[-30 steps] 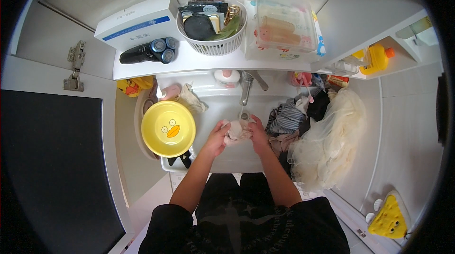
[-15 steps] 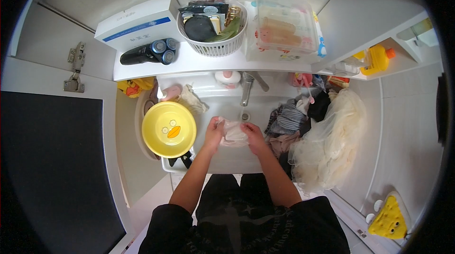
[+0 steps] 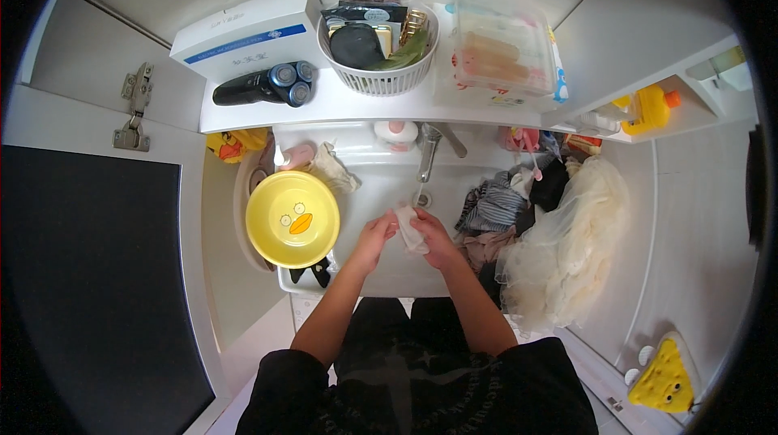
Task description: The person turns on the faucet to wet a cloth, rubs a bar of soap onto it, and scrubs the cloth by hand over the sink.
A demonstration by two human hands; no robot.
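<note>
Over the white sink (image 3: 369, 277), I hold a small, pale pink cloth (image 3: 410, 232) between my hands. It is bunched and narrow, just below the drain and the silver faucet (image 3: 428, 155). My right hand (image 3: 436, 242) is closed round the cloth's right side. Against its upper left edge, the fingers of my left hand (image 3: 376, 243) are pinched together. A thin stream of water seems to fall from the spout close to my fingertips. What kind of garment or cloth this is, I cannot make out.
A yellow basin (image 3: 293, 220) with a duck face sits at left, beside a pink pump bottle (image 3: 298, 155) and a cream cloth (image 3: 334, 169). Striped clothes (image 3: 494, 206) and cream tulle (image 3: 571, 248) pile up at right. A shelf above holds a white basket (image 3: 381, 78) and an electric shaver (image 3: 263, 85).
The pink cloth was spread flat between both hands and is now gathered into a narrow bunch, nearer my right hand. The whole view has shifted slightly.
</note>
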